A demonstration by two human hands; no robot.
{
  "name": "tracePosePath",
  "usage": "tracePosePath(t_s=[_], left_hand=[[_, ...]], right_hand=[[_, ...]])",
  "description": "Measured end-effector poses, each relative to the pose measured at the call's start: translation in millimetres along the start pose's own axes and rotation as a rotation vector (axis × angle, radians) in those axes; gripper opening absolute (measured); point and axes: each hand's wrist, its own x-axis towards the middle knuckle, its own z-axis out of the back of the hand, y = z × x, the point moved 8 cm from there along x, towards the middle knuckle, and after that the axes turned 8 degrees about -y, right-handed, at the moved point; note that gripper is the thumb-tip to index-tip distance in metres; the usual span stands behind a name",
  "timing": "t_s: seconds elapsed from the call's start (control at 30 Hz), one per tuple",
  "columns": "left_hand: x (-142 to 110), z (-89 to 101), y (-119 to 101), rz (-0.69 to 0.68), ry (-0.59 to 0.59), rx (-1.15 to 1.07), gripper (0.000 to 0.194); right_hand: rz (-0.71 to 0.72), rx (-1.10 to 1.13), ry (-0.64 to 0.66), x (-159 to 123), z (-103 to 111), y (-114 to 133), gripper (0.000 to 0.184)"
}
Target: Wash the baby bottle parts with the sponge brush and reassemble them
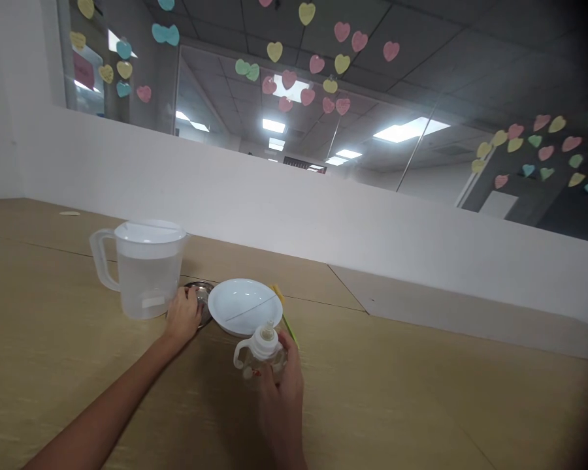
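My right hand [287, 385] is wrapped round a clear baby bottle [264, 349] with white side handles, a white collar and a nipple on top. The bottle is upright, just in front of a white bowl [242, 301]. My left hand [183, 316] reaches to a small round metal dish [206, 316] left of the bowl. Its fingers are closed at a clear, cap-like piece [202, 298] over the dish; the fingertips are partly hidden. A thin, straight line crosses the inside of the bowl; I cannot tell what it is.
A large translucent pitcher [149, 277] with a lid and a handle stands left of my left hand, with liquid inside. Behind the bowl's right side lies a yellow and green brush-like tool [284, 310]. A low white wall [255, 209] under glass with heart-shaped notes borders the wooden table [396, 398].
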Motion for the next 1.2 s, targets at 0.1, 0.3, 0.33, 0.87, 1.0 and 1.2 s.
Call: tracePosePath(t_s=[0.1,0.3,0.33,0.87,1.0,1.2], left_hand=[[6.7,20.9,-0.3,0.023,-0.18,-0.086,0.036],[-9.7,90.4,-36.7,-0.154,-0.623,-0.36,0.043],[-17.8,97.3,-47.2,-0.215,-0.655,-0.413,0.045],[-58.7,97.5,-98.2,-0.395,-0.416,-0.786,0.046],[-62.9,94.8,-108.0,-0.502,-0.327,-0.798,0.046],[-66.0,87.7,-118.2,-0.58,-0.149,-0.846,0.047]], right_hand=[[0.01,0.004,-0.005,-0.4,0.3,-0.5,0.047],[0.11,-0.053,0.008,-0.5,-1.9,10.7,0.047],[0.138,-0.058,0.008,-0.8,-2.0,14.0,0.048],[0.23,-0.152,0.071,-4.1,-9.7,18.5,0.048],[0.226,-0.165,0.085,-5.0,-11.6,16.9,0.053],[0.299,-0.21,0.107,-7.4,-13.6,22.6,0.052]])
